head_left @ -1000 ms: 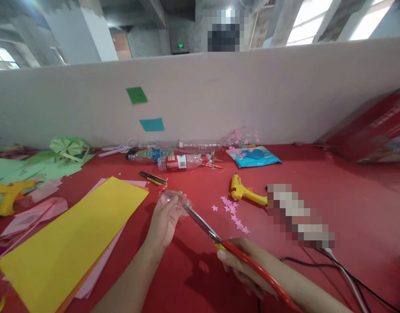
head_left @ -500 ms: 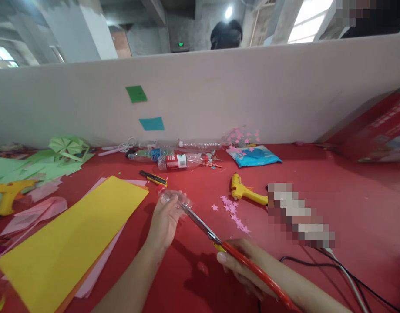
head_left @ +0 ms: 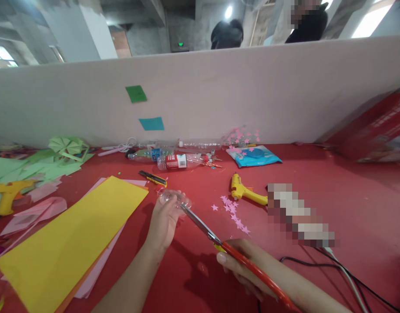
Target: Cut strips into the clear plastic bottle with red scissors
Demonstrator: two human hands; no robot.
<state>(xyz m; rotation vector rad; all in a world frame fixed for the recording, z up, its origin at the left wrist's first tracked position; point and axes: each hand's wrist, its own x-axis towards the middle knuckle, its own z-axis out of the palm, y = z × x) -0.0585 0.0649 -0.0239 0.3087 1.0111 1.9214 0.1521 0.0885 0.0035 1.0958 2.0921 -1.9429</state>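
My left hand [head_left: 167,215] is closed round a clear piece of plastic bottle [head_left: 184,199] with a red cap at its far end. My right hand [head_left: 243,265] grips a pair of scissors [head_left: 200,224] with long red handles. The blade tips meet the plastic's near edge, beside my left fingers. How far apart the blades are, I cannot make out. A bit of yellow shows under the scissors' pivot. Right of the plastic lie several pink paper stars [head_left: 232,208]. Behind my left hand is a utility knife [head_left: 153,178].
Yellow paper sheets [head_left: 75,234] lie left, with green paper [head_left: 39,165] beyond. Plastic bottles [head_left: 176,161] and a blue packet [head_left: 255,156] line the white partition [head_left: 200,95]. A yellow glue gun [head_left: 247,193] and cables [head_left: 346,271] are on the right; another glue gun [head_left: 10,195] is far left.
My hands, the plastic and the scissors stay almost in place; the plastic's capped end shifts slightly. Behind the partition, a person at the upper right has moved left.
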